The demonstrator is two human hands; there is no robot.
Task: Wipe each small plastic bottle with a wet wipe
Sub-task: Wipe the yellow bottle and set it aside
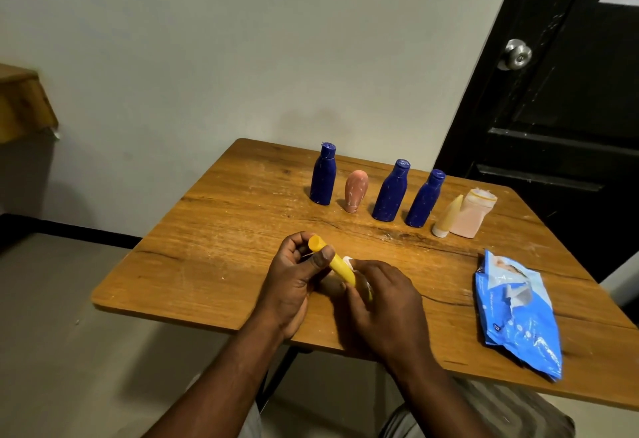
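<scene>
I am recording the left hand (294, 275) gripping a slim yellow plastic bottle (332, 263) near its upper end, with the thumb lying across it. The right hand (383, 302) is curling round the bottle's lower end and pressing a white wet wipe (347, 260) against it; only a small scrap of the wipe is showing. Both hands are holding the bottle tilted, low over the wooden surface (224, 230), well to the left of a crumpled blue wet-wipe pack (515, 313) that is lying flat. Behind the pack and to its left, a row is standing: a pale pink squarish bottle (472, 214) nearest the pack, a cream tapered tube (447, 216) touching it, then three dark blue plastic bottles (425, 200) (390, 192) (323, 176), with a rounded pink bottle (356, 190) between the two farthest.
</scene>
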